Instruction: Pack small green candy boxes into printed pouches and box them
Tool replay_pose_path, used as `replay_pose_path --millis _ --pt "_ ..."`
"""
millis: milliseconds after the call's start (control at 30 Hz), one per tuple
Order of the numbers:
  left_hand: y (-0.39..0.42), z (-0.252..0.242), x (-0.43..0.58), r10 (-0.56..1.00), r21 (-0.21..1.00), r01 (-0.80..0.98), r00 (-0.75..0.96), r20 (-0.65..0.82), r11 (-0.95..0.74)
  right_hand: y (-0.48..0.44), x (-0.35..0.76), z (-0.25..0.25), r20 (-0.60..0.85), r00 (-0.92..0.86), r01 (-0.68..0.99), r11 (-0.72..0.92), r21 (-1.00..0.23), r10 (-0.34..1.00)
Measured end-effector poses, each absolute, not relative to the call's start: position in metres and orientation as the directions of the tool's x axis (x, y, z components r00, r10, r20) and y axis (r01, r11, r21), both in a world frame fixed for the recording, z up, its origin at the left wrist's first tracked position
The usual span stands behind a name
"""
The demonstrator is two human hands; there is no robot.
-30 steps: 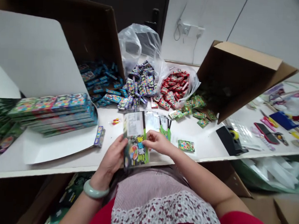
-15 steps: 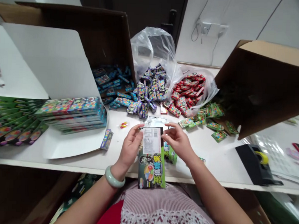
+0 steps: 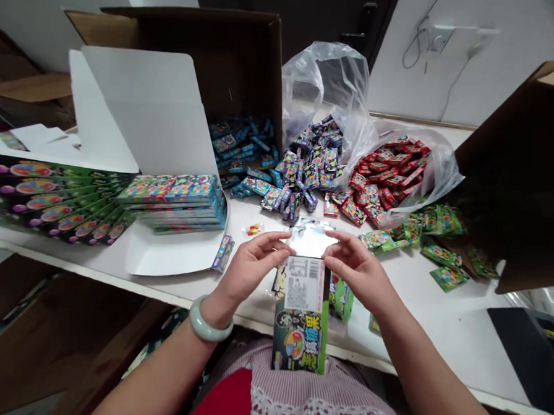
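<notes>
A printed candy box (image 3: 300,342), black and green with a white barcode label, stands upright at the table's front edge, its lower end against my clothing. Its white flap (image 3: 310,241) is raised at the top. My left hand (image 3: 250,268), a pale green bangle on its wrist, pinches the upper left corner of the box. At the upper right corner, my right hand (image 3: 360,270) grips with thumb and fingers. Behind the box, partly hidden, a green candy packet (image 3: 341,297) lies on the table.
A white open carton (image 3: 163,260) holds stacked candy boxes at left, beside a fan of green boxes (image 3: 72,212). Blue, purple (image 3: 314,160), red (image 3: 390,170) and green (image 3: 443,219) packs lie behind. At right are a large cardboard box (image 3: 534,171) and a tape dispenser (image 3: 524,350).
My view has swung left, so the scene sits further right. The white flap at the top of the box now shows raised between my hands, which still hold the box.
</notes>
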State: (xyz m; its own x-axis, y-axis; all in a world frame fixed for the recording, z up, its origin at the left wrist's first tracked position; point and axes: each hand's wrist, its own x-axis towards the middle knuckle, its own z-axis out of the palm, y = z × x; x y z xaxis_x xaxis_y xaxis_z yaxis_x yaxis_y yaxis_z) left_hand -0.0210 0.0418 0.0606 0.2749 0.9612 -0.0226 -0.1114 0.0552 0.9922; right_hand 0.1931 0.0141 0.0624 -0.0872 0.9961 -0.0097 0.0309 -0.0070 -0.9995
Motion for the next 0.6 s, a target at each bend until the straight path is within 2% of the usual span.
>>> replay_pose_path --millis 133,200,400,500,600 --pt "0.039 0.066 -0.022 0.949 0.995 -0.069 0.305 0.083 -0.065 0.010 0.194 0.067 0.079 -0.147 0.173 0.105 -0.979 0.986" --pt "0.038 0.067 -0.021 0.950 0.995 -0.067 0.302 0.085 -0.067 0.009 0.194 0.073 0.104 -0.194 0.243 0.151 -0.958 0.975" --pt "0.044 0.070 -0.013 0.965 0.996 -0.085 0.260 -0.012 0.035 0.020 0.189 0.088 -0.073 -0.203 0.201 -0.032 -0.979 0.976" --pt "0.044 0.072 -0.015 0.953 0.997 -0.082 0.301 0.014 0.012 0.024 0.190 0.092 -0.133 -0.274 0.235 -0.068 -0.970 0.952" --pt "0.041 0.074 -0.022 0.921 0.996 -0.053 0.381 0.081 -0.065 0.021 0.193 0.095 -0.120 -0.316 0.282 -0.027 -0.959 0.941"
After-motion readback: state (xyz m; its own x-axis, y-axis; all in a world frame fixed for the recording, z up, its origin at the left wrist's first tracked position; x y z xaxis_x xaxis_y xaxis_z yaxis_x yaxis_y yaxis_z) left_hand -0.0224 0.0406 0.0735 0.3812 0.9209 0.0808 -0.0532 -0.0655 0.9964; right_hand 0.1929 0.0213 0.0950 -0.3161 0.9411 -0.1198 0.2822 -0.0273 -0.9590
